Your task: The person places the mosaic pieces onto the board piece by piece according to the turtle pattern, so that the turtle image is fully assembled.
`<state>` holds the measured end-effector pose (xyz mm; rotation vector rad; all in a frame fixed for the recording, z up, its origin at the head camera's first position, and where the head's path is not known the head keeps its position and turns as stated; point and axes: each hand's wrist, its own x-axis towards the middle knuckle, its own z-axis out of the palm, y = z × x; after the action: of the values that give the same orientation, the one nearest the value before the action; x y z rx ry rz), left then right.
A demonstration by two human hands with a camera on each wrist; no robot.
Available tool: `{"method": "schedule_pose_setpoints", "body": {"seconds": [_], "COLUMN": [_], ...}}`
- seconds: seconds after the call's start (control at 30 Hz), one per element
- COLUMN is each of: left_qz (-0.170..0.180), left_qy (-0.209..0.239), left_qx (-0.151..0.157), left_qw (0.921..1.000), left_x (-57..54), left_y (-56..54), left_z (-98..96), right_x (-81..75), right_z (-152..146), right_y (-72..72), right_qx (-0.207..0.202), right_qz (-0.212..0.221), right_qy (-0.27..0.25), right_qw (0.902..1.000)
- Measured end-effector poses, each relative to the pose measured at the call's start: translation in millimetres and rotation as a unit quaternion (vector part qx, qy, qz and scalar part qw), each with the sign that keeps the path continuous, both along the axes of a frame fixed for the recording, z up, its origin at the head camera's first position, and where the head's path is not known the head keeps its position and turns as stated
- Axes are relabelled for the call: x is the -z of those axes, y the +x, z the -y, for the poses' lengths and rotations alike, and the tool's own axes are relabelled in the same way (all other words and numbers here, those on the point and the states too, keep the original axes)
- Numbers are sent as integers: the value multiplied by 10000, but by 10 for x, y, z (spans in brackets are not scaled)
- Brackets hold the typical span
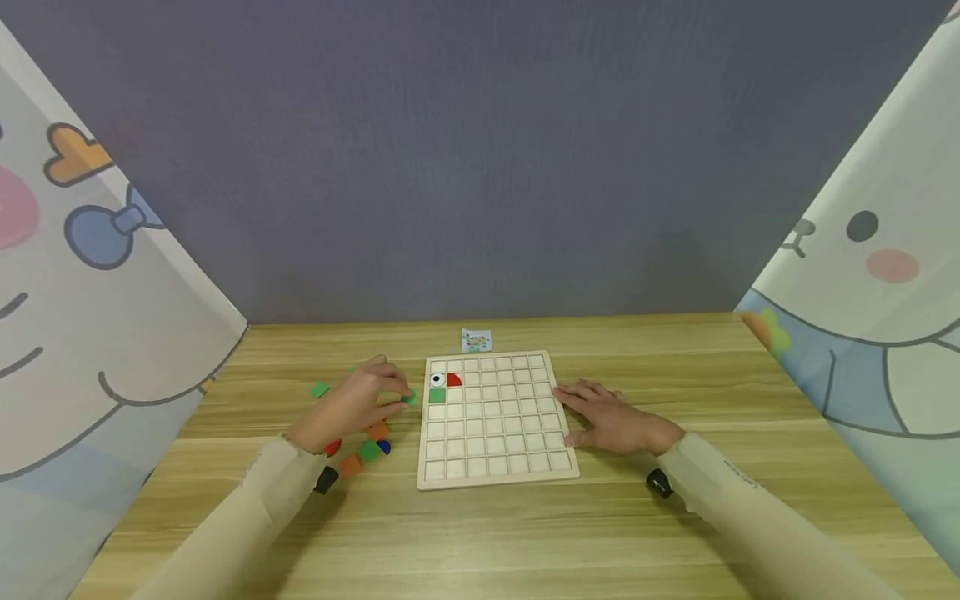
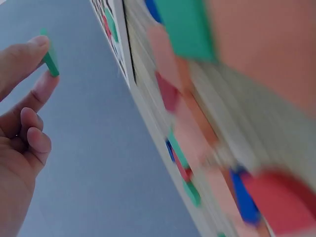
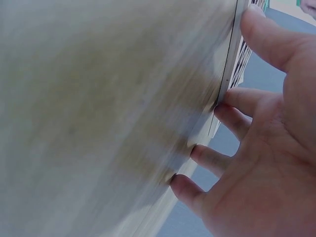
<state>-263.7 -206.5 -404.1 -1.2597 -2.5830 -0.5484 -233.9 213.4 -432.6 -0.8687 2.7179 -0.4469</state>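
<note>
Between thumb and forefinger my left hand (image 1: 365, 394) pinches a small green tile (image 2: 51, 60), raised beside the left edge of a wooden grid board (image 1: 495, 478). The other fingers of that hand are curled in. In the board's upper left cells lie a white tile with a black eye dot (image 1: 437, 379), a red quarter-round piece (image 1: 454, 380) and a green square (image 1: 437, 396). My right hand (image 1: 607, 417) rests at the board's right edge, fingers spread, with thumb and forefinger touching the rim and other fingertips down on the table.
Loose pieces, among them an orange square (image 1: 351, 466), a green square (image 1: 369, 451) and a blue round piece (image 1: 385, 447), lie left of the board under my left forearm. A small picture card (image 1: 476, 340) lies behind the board. A grey wall (image 1: 480, 167) closes off the table's back.
</note>
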Motion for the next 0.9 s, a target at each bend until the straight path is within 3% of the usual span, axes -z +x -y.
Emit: {"method": "schedule_pose_setpoints", "body": {"seconds": [0.27, 0.53, 0.67, 0.9], "left_qz": [316, 829, 927, 777], "left_qy": [-577, -1113, -1143, -816], "left_qx": [24, -289, -288, 75], "left_qw": [9978, 9899, 9887, 9936], "left_x": [27, 18, 58, 67], "left_y": [-170, -248, -288, -333], "left_z": [-455, -688, -763, -856], "right_x": [-20, -31, -27, -12], "right_z": [10, 28, 28, 13], "right_y": [-6, -5, -8, -10], "right_qx": [-35, -3, -14, 25], "right_qz": [46, 93, 96, 92], "right_qy": [-38, -45, -60, -57], "right_qw": [10000, 9999, 9999, 9999]}}
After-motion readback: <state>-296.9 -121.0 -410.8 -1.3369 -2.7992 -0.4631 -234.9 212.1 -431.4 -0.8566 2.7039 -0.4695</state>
